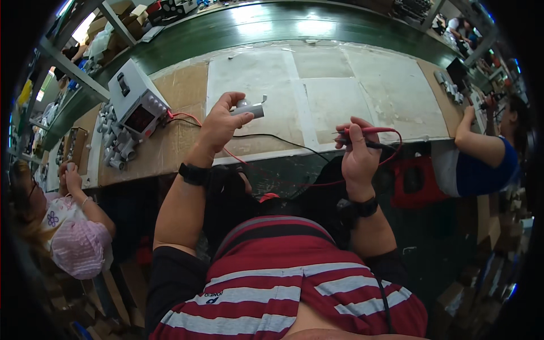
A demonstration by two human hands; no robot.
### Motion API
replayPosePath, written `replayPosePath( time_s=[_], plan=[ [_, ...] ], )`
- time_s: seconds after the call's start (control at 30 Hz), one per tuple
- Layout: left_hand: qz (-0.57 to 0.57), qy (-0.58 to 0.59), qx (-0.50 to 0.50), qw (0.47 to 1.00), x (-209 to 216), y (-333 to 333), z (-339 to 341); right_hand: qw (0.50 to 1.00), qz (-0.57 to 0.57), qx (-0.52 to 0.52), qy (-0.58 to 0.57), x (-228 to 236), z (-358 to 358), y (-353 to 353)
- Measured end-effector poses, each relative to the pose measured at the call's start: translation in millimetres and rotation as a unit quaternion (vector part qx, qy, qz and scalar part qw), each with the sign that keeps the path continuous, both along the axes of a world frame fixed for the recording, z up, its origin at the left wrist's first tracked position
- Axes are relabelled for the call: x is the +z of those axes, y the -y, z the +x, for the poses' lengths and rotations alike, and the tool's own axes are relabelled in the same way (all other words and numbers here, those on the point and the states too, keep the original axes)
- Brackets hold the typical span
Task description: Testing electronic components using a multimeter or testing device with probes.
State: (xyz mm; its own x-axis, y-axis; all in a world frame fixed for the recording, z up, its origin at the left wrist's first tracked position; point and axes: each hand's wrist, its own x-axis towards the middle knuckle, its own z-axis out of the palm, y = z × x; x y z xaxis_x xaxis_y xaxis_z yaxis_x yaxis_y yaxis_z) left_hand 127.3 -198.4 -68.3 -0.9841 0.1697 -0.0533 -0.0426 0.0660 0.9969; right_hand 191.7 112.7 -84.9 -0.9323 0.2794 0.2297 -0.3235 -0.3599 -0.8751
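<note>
My left hand (219,126), raised over the worktable (255,73), is closed around a small grey cylindrical part (255,110) with a thin bent tab at its far end. Some of the part is hidden by the fingers. To the right, near the table's front edge, my right hand (359,163) grips a red test probe (371,130) and a black test probe (378,145) together. Their tips point left, apart from the grey part. A red lead (232,154) and a black lead (277,137) run from the probes toward a grey metal box instrument (137,93) at the left.
Several grey cylindrical parts (118,141) lie heaped beside the instrument. A green conveyor belt (272,25) runs behind the table. Co-workers sit at the left (79,226) and right (481,150). A red stool (409,180) stands below the table's right side.
</note>
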Motion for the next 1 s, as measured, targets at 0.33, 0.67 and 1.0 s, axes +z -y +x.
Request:
replayPosePath(
  time_s=[0.33,0.67,1.0],
  plan=[
    [-0.078,0.011,-0.086,0.993,-17.3,9.0,-70.8,0.995,0.056,0.016,0.078,10.8,-32.6,40.4],
    [-0.002,0.010,-0.149,0.989,-34.7,-13.0,-109.2,0.994,0.048,0.016,0.098,-16.0,-100.0,71.1],
    [0.105,0.086,-0.130,0.982,-46.4,-14.7,-109.6,0.983,0.156,-0.006,0.098,-35.5,-123.4,100.1]
  ],
)
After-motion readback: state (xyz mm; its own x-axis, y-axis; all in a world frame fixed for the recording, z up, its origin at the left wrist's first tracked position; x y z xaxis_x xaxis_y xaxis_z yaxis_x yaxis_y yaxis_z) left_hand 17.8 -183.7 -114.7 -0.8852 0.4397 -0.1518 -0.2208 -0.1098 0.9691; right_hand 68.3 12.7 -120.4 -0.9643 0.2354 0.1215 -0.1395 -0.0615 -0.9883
